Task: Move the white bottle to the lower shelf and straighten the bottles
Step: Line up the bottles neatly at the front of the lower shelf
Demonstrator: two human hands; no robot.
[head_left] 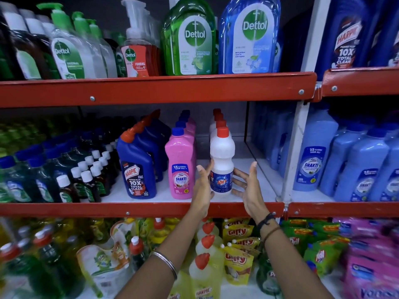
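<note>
A white bottle [222, 156] with a red cap and a blue Rin label stands upright at the front of a row of like bottles on the middle shelf [140, 209]. My left hand [203, 184] lies against its left side with the fingers spread. My right hand [248, 186] is at its right side, fingers apart, fingertips near or just touching the label. Neither hand is closed around it. A pink Shakti bottle [181, 167] stands just left of my left hand, and a blue Harpic bottle [137, 169] further left.
Dettol bottles fill the top shelf [151, 89]. Light blue Shakti bottles [311, 160] stand right of the white upright post [295, 134]. Bare white shelf lies right of the white bottle row. Yellow bottles and Giffy pouches [237, 257] crowd the lowest shelf under my arms.
</note>
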